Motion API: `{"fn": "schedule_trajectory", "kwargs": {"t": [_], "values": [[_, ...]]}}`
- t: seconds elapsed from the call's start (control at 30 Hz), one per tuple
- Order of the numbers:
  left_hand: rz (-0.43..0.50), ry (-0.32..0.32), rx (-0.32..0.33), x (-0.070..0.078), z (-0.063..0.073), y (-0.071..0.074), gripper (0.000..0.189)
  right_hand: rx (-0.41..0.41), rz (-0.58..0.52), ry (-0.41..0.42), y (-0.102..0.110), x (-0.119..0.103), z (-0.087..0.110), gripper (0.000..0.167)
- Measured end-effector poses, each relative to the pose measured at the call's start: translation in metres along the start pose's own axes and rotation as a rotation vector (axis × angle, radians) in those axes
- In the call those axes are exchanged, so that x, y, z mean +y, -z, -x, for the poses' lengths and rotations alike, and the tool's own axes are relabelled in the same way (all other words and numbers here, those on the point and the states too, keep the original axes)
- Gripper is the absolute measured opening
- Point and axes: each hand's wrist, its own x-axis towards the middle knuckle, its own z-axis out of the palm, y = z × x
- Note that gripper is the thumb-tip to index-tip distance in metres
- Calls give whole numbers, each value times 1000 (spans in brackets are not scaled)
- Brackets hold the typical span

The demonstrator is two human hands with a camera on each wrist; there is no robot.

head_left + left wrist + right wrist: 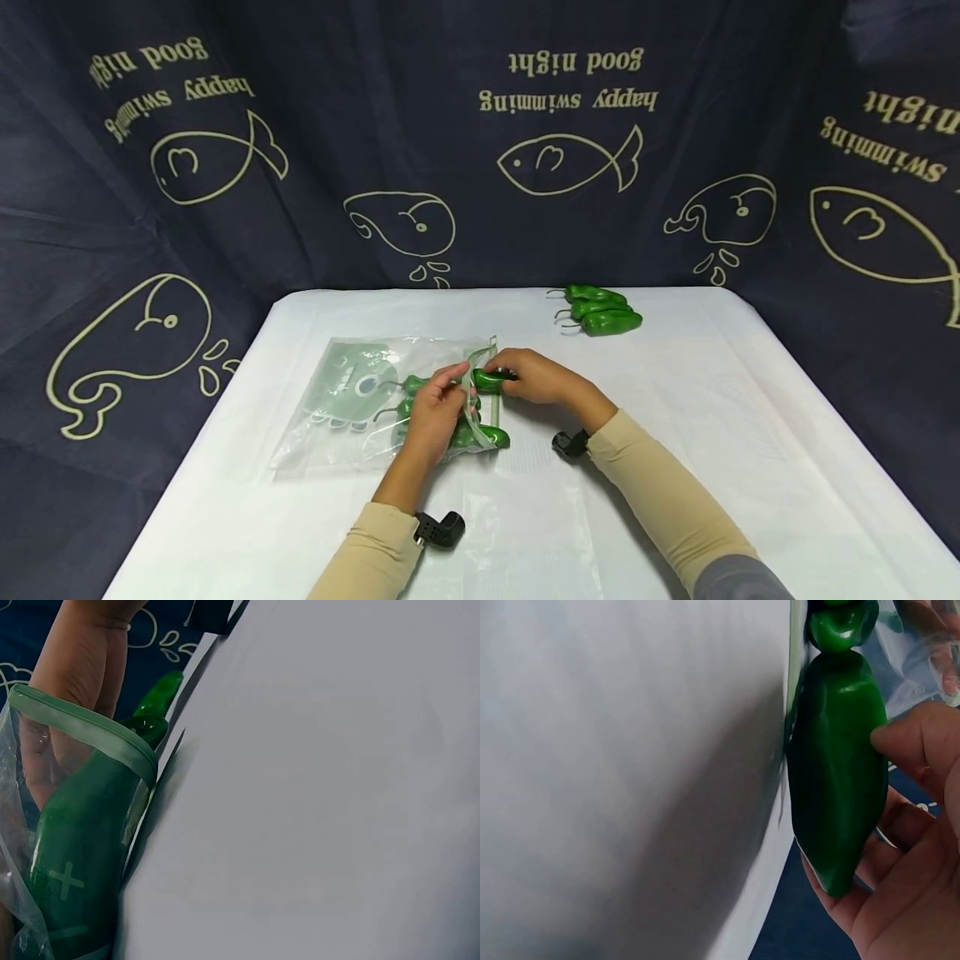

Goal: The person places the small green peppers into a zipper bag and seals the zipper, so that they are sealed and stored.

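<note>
A clear zip bag (pixel 348 385) with a green cartoon print lies flat, its mouth toward the right. Several green peppers (pixel 405 408) are inside, and the tip of the nearest (pixel 497 436) reaches the mouth. My left hand (pixel 435 417) holds the upper layer by the mouth, lifting its green strip (pixel 90 733). At that mouth my right hand (pixel 536 377) grips another green pepper (pixel 840 765), thumb on one side and fingers on the other. The pepper's stem end points into the bag.
Three more green peppers (pixel 611 323) lie side by side at the table's back edge, right of centre. The white table (pixel 675 367) ends at a dark curtain (pixel 465 100) printed with fish and whales. A black camera (pixel 442 529) sits on each wrist.
</note>
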Motion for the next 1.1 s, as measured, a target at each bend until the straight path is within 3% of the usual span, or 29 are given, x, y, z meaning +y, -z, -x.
{"fn": "schedule_trajectory", "kwargs": {"t": [0.43,0.77,1.1], "values": [[11,-9,6,-1,0,-1,43,-100,7,-3,2,0,0,50],[17,13,-6,0,0,0,43,-82,-8,37,-4,3,-2,49],[14,2,-2,0,-1,0,44,-49,24,2,-3,3,-5,37]]}}
